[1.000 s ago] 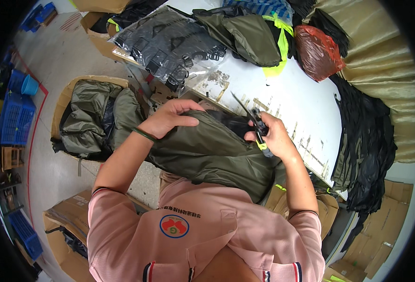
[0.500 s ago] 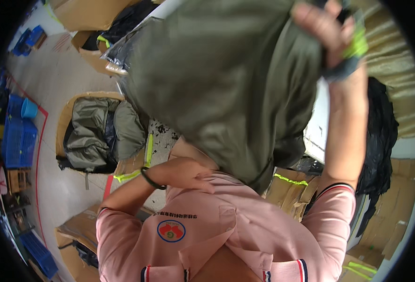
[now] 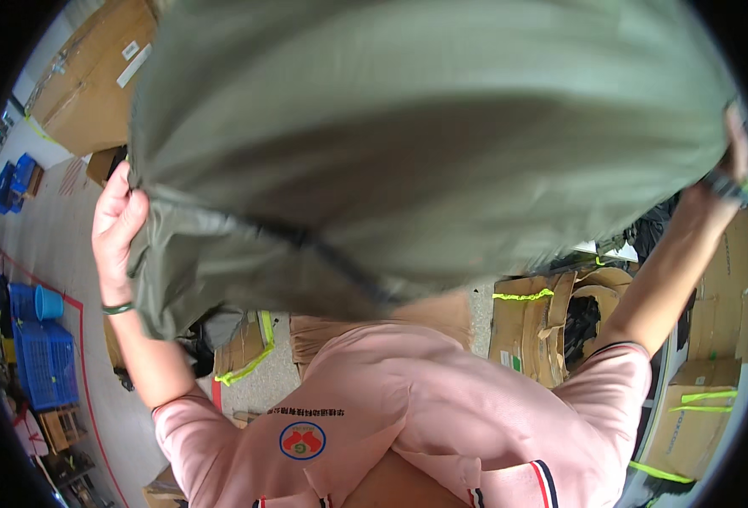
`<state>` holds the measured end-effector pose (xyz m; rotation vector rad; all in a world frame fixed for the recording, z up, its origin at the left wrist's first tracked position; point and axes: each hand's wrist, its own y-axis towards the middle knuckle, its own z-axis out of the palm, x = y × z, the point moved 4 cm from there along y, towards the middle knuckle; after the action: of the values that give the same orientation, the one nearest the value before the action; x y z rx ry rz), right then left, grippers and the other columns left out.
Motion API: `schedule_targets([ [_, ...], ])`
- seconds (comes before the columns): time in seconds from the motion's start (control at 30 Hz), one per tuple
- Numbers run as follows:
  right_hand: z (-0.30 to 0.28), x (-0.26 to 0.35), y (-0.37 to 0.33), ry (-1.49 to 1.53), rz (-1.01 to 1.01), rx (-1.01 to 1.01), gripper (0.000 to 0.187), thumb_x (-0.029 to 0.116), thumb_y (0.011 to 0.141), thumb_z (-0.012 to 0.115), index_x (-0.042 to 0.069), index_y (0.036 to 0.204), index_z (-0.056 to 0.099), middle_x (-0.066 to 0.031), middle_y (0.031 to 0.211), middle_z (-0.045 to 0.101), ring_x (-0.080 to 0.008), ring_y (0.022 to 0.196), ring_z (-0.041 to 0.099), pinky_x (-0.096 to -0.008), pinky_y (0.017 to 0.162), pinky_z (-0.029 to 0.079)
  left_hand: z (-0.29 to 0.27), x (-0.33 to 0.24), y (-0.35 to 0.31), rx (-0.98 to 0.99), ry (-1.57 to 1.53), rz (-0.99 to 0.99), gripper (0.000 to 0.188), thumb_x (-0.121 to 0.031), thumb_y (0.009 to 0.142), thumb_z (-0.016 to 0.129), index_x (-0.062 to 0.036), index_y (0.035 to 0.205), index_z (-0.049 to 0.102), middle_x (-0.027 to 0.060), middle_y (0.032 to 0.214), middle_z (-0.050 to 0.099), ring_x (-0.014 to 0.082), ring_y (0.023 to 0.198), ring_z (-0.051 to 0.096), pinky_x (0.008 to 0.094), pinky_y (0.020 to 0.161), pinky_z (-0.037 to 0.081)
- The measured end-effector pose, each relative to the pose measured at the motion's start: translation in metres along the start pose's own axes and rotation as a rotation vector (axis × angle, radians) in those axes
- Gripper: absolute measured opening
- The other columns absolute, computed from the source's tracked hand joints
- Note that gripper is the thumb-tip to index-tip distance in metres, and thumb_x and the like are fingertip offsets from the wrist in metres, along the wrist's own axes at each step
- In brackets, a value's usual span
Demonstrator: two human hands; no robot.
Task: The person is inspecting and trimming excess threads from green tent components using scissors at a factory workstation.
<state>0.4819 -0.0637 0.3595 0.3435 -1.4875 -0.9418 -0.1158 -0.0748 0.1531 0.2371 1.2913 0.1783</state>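
A large olive-green fabric piece [image 3: 442, 161] is spread wide in front of me and fills the upper middle of the view. A dark strip [image 3: 336, 254] runs slantwise across its lower part. My left hand [image 3: 120, 220] pinches its left edge between thumb and fingers. Out at the far right, my right hand [image 3: 736, 152] is closed at the opposite edge; its fingers are partly hidden at the dark rim. Whether the fabric is a garment or a bag cannot be told. Its top runs out of view, and it hides most of the surface behind.
Open cardboard boxes [image 3: 526, 326] with yellow-green bands stand at my right front, one with black material inside. Another carton [image 3: 700, 423] is at the lower right, and a large one [image 3: 94, 80] at the upper left. Blue crates [image 3: 45, 364] and a light-blue bucket [image 3: 49, 302] line the left.
My left hand has gone from my chest out to the left and taken hold of the fabric's edge. The right hand has moved outward and down. The fabric is now stretched wide.
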Motion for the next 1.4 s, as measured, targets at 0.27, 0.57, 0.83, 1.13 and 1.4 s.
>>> schedule_targets([
  [0.27, -0.108, -0.202, -0.366, -0.336, 0.787, -0.022, 0.023, 0.016, 0.085, 0.073, 0.004, 0.098, 0.059, -0.0032, 0.086, 0.063, -0.0097, 0.062, 0.057, -0.0248, 0.056, 0.048, 0.058, 0.12, 0.036, 0.865, 1.536, -0.24, 0.043, -0.017, 0.076, 0.076, -0.0018, 0.113, 0.06, 0.0116, 0.102, 0.063, 0.0229, 0.092, 0.061, 0.0349, 0.084, 0.048],
  [0.57, -0.115, -0.215, -0.437, -0.229, 0.958, 0.031, 0.023, 0.015, 0.084, 0.075, 0.004, 0.095, 0.059, 0.0033, 0.077, 0.058, -0.0055, 0.068, 0.05, -0.024, 0.061, 0.045, 0.327, 0.245, 0.091, 0.842, 0.634, 0.278, 0.043, -0.03, 0.083, 0.07, -0.0038, 0.116, 0.06, 0.0155, 0.117, 0.058, 0.0319, 0.11, 0.055, 0.0359, 0.096, 0.043],
  [0.83, -0.155, -0.171, -0.307, -0.913, 0.616, 0.343, 0.05, 0.031, 0.061, 0.089, 0.004, 0.081, 0.054, -0.0046, 0.065, 0.048, -0.017, 0.059, 0.049, -0.032, 0.055, 0.042, 0.379, 0.298, 0.078, 0.95, 0.098, -0.612, 0.027, 0.0, 0.081, 0.07, 0.0004, 0.107, 0.062, 0.004, 0.099, 0.065, 0.0094, 0.093, 0.06, 0.0236, 0.082, 0.049],
  [1.13, -0.113, -0.183, -0.203, -1.082, 0.425, 0.954, 0.053, 0.043, 0.061, 0.085, 0.002, 0.076, 0.055, -0.0145, 0.068, 0.055, -0.0357, 0.069, 0.057, -0.0433, 0.064, 0.046, 0.375, 0.289, 0.052, 0.926, 0.068, -0.731, 0.029, -0.002, 0.081, 0.072, 0.0008, 0.109, 0.065, 0.0005, 0.093, 0.063, 0.0063, 0.083, 0.057, 0.0196, 0.076, 0.047],
  [1.4, -0.093, -0.184, -0.194, -1.022, 0.435, 1.065, 0.056, 0.045, 0.06, 0.085, 0.0, 0.076, 0.056, -0.017, 0.069, 0.059, -0.0379, 0.07, 0.06, -0.0437, 0.064, 0.047, 0.373, 0.288, 0.048, 1.007, 0.095, -0.689, 0.028, -0.003, 0.081, 0.072, -0.0021, 0.108, 0.066, -0.0021, 0.094, 0.063, 0.0048, 0.084, 0.055, 0.0198, 0.076, 0.046],
])
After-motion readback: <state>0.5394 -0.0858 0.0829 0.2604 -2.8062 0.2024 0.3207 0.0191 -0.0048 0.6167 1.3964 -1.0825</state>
